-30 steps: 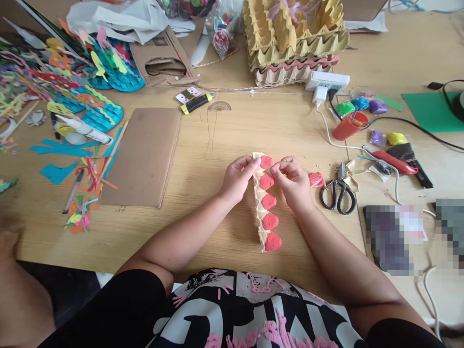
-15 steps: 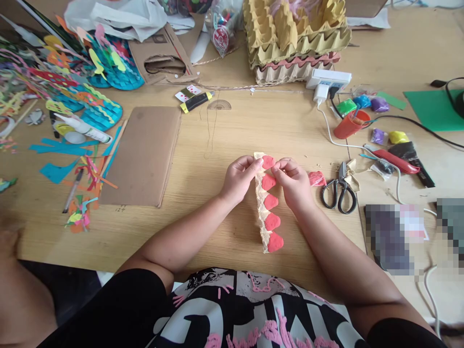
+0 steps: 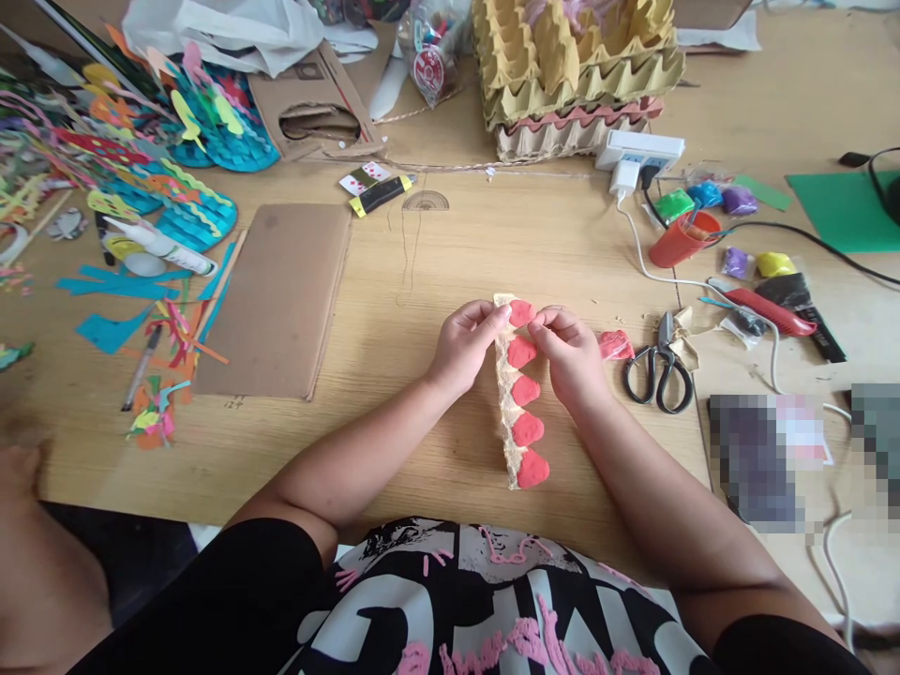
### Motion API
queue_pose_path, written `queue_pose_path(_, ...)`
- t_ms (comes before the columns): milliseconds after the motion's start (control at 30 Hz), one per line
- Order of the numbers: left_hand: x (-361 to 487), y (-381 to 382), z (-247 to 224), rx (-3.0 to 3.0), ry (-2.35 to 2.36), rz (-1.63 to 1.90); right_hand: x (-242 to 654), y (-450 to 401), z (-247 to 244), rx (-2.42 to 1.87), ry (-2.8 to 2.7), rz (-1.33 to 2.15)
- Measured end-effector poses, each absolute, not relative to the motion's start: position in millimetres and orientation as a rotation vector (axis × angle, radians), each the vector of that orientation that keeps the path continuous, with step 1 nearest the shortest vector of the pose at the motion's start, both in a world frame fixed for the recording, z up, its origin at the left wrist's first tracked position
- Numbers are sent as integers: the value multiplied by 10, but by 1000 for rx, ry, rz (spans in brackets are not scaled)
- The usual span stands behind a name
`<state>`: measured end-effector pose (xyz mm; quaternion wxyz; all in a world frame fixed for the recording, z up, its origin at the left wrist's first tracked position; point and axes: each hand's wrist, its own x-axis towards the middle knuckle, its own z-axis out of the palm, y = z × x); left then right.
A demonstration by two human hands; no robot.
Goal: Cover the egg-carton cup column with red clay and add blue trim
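Bearing five red lumps (image 3: 526, 391), one cardboard strip (image 3: 502, 398) is held over the table (image 3: 394, 450) by the left hand (image 3: 460, 347), clamped on its far end; the farthest lump is touched by the right hand (image 3: 571, 354), whose grip cannot be told. Shirt lettering (image 3: 355, 595) is partly cut off.

I hold a narrow, rough, cream-coloured strip (image 3: 503, 398) by its far end in my left grip (image 3: 460, 345), its length running from there back toward me. Five rounded red caps (image 3: 525, 390) line its right side, the farthest just beside my right grip (image 3: 571, 354).
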<state>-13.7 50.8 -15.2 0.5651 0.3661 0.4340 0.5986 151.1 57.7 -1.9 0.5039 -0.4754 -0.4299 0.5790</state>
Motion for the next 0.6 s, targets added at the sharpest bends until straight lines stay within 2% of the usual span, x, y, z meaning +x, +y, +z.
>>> queue_pose_path(600,-135,533,-162,851,1011,1436,1506,587,-19,-1186,-1040,1371)
